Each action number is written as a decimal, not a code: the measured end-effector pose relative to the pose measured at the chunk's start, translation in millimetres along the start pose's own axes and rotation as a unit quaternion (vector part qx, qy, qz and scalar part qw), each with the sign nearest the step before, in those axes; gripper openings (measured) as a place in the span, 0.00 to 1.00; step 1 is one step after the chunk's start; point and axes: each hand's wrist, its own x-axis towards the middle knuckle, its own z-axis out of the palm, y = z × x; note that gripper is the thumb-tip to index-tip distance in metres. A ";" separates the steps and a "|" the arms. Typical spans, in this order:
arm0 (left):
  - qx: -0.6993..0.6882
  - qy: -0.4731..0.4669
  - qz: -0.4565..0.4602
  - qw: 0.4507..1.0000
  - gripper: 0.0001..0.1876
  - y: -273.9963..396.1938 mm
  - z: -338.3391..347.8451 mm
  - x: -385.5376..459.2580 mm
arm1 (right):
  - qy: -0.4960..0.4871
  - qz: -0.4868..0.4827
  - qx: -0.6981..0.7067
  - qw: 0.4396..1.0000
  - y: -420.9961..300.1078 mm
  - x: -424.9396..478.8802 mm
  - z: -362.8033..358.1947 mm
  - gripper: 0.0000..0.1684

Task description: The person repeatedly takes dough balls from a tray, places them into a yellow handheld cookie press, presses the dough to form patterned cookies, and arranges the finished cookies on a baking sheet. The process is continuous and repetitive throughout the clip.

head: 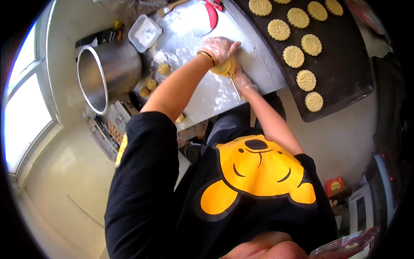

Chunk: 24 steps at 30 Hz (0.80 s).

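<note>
My left hand (219,49), in a clear plastic glove, lies over the top of a yellow round mould (224,68), its thumb sticking out. Its palm and part of the mould are hidden, so its grip does not show. Gloved too, my right hand (243,80) holds the mould from the right side. A metal rod (235,86) juts from the mould towards me. Balls of dough (163,68) lie left of my left forearm on the floured metal worktop (202,105). Round patterned pastries (306,80) with scalloped edges sit on a dark baking tray (343,84) to the right.
A large metal pot (124,66) lies on its side at the left, near a plastic tub of flour (145,33). A brush (166,9) and a red-edged scraper (211,16) are at the worktop's far side. The tray's near corner juts out at the right.
</note>
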 end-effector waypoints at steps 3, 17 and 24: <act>0.060 0.035 0.016 0.997 0.29 0.1 3.5 -2.4 | 0.054 -0.052 0.029 0.997 3.2 -0.8 1.7 0.42; 0.014 0.205 -0.041 0.978 0.24 28.3 21.0 -35.5 | 0.026 -0.015 0.046 0.999 -3.1 -6.9 -2.3 0.42; 0.021 0.279 -0.009 0.960 0.22 23.8 26.1 -33.6 | 0.032 -0.020 0.042 0.998 13.9 6.1 5.7 0.42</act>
